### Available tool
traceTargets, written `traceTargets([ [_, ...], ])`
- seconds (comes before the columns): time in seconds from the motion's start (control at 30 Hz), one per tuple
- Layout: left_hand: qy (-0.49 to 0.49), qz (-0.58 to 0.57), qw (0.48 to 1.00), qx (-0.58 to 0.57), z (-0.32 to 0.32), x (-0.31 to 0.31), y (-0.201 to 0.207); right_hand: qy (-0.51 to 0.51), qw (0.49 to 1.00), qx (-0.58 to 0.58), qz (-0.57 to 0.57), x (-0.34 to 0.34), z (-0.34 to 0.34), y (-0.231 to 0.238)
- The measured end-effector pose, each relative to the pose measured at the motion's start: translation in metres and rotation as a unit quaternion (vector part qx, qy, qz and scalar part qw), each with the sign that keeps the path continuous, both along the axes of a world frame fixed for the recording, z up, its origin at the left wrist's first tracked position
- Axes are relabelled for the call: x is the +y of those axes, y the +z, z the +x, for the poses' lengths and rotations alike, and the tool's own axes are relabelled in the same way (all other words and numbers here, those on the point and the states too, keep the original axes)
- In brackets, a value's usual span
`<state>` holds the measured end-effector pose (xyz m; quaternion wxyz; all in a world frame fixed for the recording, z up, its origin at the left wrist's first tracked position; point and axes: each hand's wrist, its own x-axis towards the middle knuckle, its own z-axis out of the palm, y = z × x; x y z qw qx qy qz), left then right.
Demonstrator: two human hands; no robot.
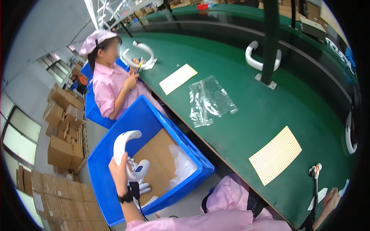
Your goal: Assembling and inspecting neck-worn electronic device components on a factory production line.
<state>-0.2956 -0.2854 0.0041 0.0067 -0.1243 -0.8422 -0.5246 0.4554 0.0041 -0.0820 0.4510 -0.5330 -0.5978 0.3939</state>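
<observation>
My left hand [118, 171] is closed around a white C-shaped neckband device [122, 145], held up over a blue plastic bin [101, 192]. The device's lower end widens into an oval with a dark patch. Below it in the bin lie more white pieces [144, 187], partly covered by my hand and the device. Far to the right, near the table's edge, my right hand [330, 201] has its fingers curled by white slips [318, 198]. What it holds, if anything, I cannot make out. Beside it lies a slim black rod-like thing with a white-and-red head [316, 169].
Cardboard [156, 154] and a clear bag [181, 165] are in the bin. The green table [231, 142] carries dotted cream sheets [275, 156], a clear plastic bag [211, 101], more white neckbands [252, 61] and a dark post [269, 46]. At left sits a co-worker in pink [106, 82].
</observation>
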Motion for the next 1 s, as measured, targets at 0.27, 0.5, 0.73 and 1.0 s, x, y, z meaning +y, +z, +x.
traceTargets([
  [0.27, -0.478, 0.572, 0.655, -0.124, 0.166, 0.15, 0.021, 0.197, 0.974, 0.067, -0.095, -0.035, -0.234, 0.091],
  [0.5, -0.752, 0.359, 0.454, -0.316, 0.321, 0.258, -0.017, 0.071, 0.824, 0.551, -0.112, 0.012, -0.257, 0.066],
  [0.73, -0.762, 0.139, 0.428, -0.466, 0.341, 0.331, 0.013, -0.016, 0.885, 0.459, -0.07, 0.043, -0.204, 0.041],
  [1.0, -0.74, 0.175, 0.367, -0.535, 0.309, 0.361, -0.036, -0.062, 0.91, 0.397, -0.101, 0.046, -0.215, 0.034],
])
